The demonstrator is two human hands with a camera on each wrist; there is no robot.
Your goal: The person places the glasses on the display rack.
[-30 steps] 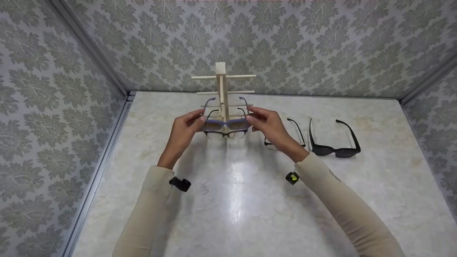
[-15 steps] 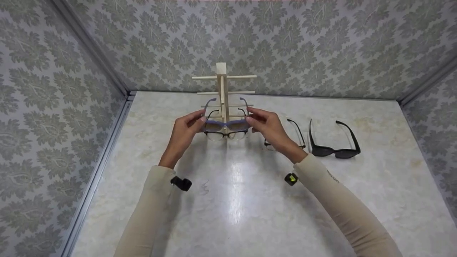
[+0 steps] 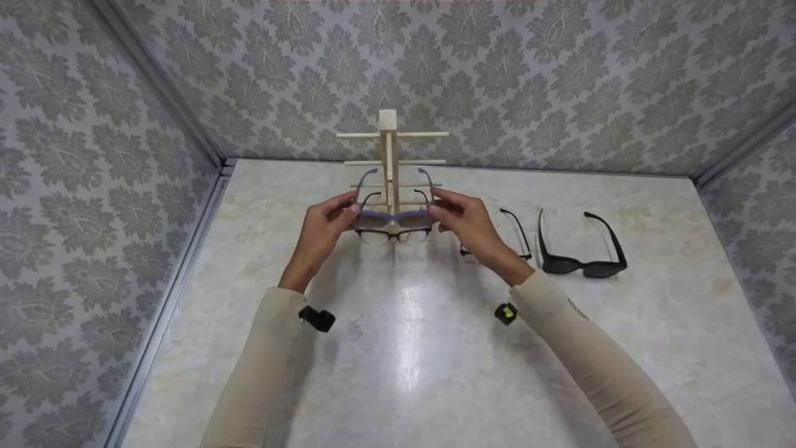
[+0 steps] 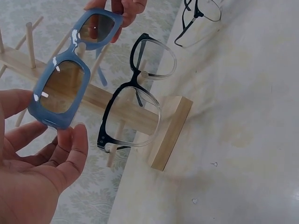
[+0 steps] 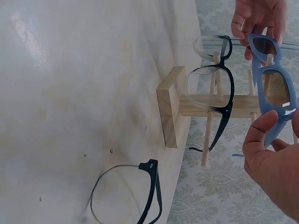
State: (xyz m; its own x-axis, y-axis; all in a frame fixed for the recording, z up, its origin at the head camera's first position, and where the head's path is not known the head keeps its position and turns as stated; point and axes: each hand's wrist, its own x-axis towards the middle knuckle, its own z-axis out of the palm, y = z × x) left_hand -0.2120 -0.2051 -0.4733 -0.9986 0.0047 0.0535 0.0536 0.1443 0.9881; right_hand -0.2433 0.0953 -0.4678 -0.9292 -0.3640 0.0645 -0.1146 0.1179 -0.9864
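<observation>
Blue-framed sunglasses [image 3: 392,218] with brownish lenses are held between the two hands at the wooden eyewear stand [image 3: 388,143]. My left hand [image 3: 320,233] grips one outer end of the frame near its temple arm, and my right hand [image 3: 472,227] pinches the opposite end. In the left wrist view, a peg tip shows at the nose bridge of the sunglasses [image 4: 58,86]. Just below them, black-and-clear eyeglasses [image 4: 133,81] hang on the stand's lowest pegs, their bridge over a peg end. The stand's wooden foot [image 5: 170,107] stands on the table.
To the right on the marbled table [image 3: 404,348] lie dark-topped eyeglasses [image 3: 525,233], partly hidden by the right forearm, and black sunglasses [image 3: 584,267] with arms unfolded. Bare upper pegs [image 3: 423,134] stick out sideways. A patterned wall [image 3: 472,81] rises behind the stand.
</observation>
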